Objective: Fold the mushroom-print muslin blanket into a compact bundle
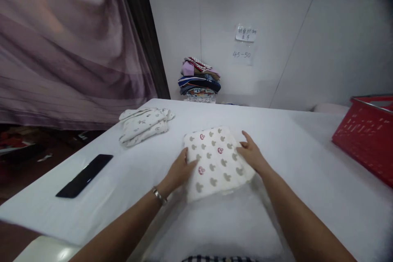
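A folded white cloth (pixel 213 159) with grey and red mushroom-like prints is in the middle of the view, just above or on the white table; its front edge is tilted towards me. My left hand (pixel 181 168) grips its left edge, thumb on top and fingers partly hidden behind it. At the right edge, my right hand (pixel 253 153) pinches the cloth, with one finger pointing up and away from it. Further left lies a loosely folded white cloth (pixel 145 125) with small dark plant prints, apart from both hands.
The white table (pixel 129 180) carries a black phone-like slab (pixel 85 176) at left and a red plastic basket (pixel 365 135) at right. Behind the far edge rises a stack of folded clothes (pixel 199 80) against the wall. A purplish curtain (pixel 70 41) hangs at left.
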The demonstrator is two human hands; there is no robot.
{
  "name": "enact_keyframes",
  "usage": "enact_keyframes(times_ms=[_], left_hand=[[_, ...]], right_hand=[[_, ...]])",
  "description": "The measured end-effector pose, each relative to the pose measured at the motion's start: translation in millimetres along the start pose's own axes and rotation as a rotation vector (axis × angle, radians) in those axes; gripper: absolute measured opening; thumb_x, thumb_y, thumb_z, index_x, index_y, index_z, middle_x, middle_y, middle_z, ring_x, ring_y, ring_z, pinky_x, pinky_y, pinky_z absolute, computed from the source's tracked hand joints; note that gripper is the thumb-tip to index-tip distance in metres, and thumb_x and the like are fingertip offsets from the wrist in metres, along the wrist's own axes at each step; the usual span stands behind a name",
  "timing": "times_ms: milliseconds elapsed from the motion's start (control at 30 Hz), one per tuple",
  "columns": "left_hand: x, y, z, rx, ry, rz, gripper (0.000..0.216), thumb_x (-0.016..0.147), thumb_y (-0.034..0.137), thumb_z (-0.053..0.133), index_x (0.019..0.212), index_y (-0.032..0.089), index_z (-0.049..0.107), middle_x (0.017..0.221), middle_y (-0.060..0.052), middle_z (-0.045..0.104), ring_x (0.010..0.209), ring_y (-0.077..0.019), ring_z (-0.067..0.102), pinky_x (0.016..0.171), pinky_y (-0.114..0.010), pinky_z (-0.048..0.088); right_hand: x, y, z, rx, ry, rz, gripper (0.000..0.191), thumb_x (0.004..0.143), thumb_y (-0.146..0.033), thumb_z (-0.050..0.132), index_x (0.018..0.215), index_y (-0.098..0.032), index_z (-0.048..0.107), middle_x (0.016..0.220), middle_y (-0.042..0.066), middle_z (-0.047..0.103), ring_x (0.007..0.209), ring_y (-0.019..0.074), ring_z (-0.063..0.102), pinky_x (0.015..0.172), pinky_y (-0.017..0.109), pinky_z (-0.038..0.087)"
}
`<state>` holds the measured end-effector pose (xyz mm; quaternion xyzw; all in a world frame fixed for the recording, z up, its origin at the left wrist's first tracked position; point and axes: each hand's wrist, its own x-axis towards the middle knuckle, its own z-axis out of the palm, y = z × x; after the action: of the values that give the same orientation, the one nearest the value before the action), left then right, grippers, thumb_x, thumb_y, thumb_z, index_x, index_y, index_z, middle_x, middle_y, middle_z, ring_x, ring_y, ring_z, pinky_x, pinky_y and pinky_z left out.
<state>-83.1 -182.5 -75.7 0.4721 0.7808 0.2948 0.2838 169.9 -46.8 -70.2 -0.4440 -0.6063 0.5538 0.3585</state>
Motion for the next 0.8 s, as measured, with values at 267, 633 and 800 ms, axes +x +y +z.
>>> enact_keyframes(times_ms=[267,633,800], left_hand=[[15,20,-4,0.094,0.057,0.260,0.043,0.080,0.043,0.051,0.114,0.018,0.053,0.116,-0.009,0.055,0.090,-0.0203,0.059,0.081,-0.034,0.047],[129,129,53,0.475,-0.148,0.675,0.038,0.086,0.019,0.039,0.123,0.017,0.050,0.130,-0.006,0.051,0.121,-0.0190,0.043,0.105,-0.033,0.033],[162,157,71,0.665,-0.333,0.706,0.053,0.072,0.000,0.042,0.120,0.020,0.053,0.131,-0.004,0.050,0.122,-0.0157,0.044,0.102,-0.026,0.035]], right_hand=[[1,12,-53,-0.039,-0.197,0.196,0.089,0.069,-0.021,0.060,0.145,-0.024,0.014,0.098,0.006,0.062,0.077,0.0191,0.063,0.069,0.032,0.051],[9,19,-49,-0.003,-0.232,0.186,0.093,0.067,-0.019,0.058,0.146,-0.024,0.009,0.092,0.003,0.063,0.073,0.0175,0.062,0.063,0.030,0.050],[10,20,-49,-0.054,-0.240,0.129,0.088,0.070,-0.017,0.054,0.146,-0.026,0.010,0.088,0.000,0.063,0.074,0.0164,0.061,0.064,0.028,0.048]])
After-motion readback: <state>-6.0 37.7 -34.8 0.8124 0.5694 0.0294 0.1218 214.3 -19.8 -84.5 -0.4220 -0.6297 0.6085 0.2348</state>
